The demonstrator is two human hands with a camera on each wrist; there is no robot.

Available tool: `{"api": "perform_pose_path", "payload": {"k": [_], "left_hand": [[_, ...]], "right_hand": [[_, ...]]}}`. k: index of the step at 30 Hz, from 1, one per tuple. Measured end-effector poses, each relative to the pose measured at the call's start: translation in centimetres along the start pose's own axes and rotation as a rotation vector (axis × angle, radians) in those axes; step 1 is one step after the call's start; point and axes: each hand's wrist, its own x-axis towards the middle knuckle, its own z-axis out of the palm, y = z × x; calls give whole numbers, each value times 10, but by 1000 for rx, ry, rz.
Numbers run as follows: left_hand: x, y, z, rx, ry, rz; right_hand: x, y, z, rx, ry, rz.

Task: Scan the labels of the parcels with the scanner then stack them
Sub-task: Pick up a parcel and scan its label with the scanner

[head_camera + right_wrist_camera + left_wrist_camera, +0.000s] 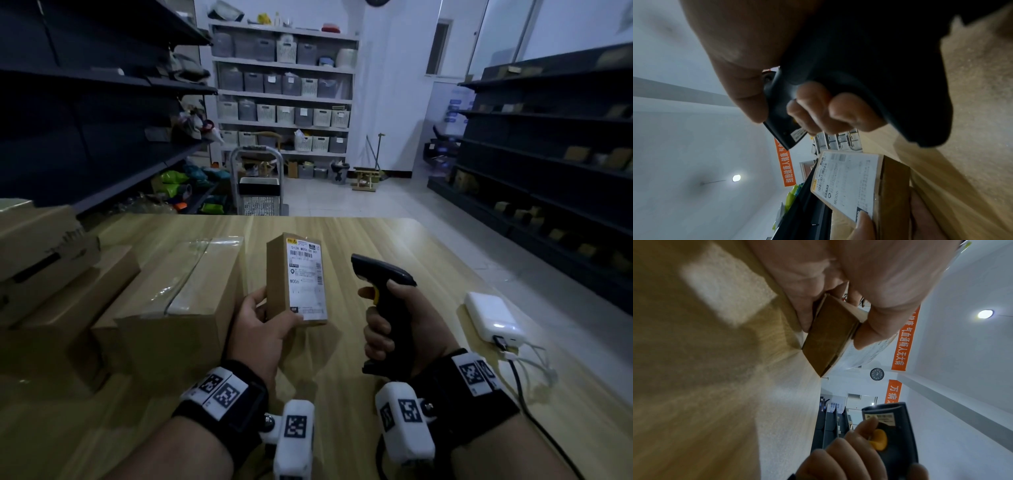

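A small brown parcel (295,279) with a white label (306,278) facing up is held above the wooden table (394,240). My left hand (265,322) grips its near end, thumb on the label's lower edge. My right hand (394,325) grips the handle of a black scanner (380,274) just right of the parcel, index finger at the yellow trigger (375,294). The left wrist view shows the parcel's end (830,334) pinched and the scanner (894,431) below. In the right wrist view the label (851,183) lies below the scanner (859,73).
A large taped carton (178,298) lies left of the parcel, with more stacked cartons (44,274) further left. A white power bank (493,317) with cables sits on the table's right side. Dark shelving lines both sides; a trolley (258,185) stands beyond the table.
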Motion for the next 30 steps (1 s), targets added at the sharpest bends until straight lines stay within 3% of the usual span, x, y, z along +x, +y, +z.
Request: {"api": "perform_pose_path", "payload": {"k": [10,26,30], "left_hand": [[-3,2,1,-8,14,-1],[2,-3,-1,15,-5,-16],[0,-3,0,44,4,-7]], "right_hand": [[-6,-5,11,-9,74,-3],[-7,-5,6,-96,47,-31],[-7,0,10,-132,109,-24]]}}
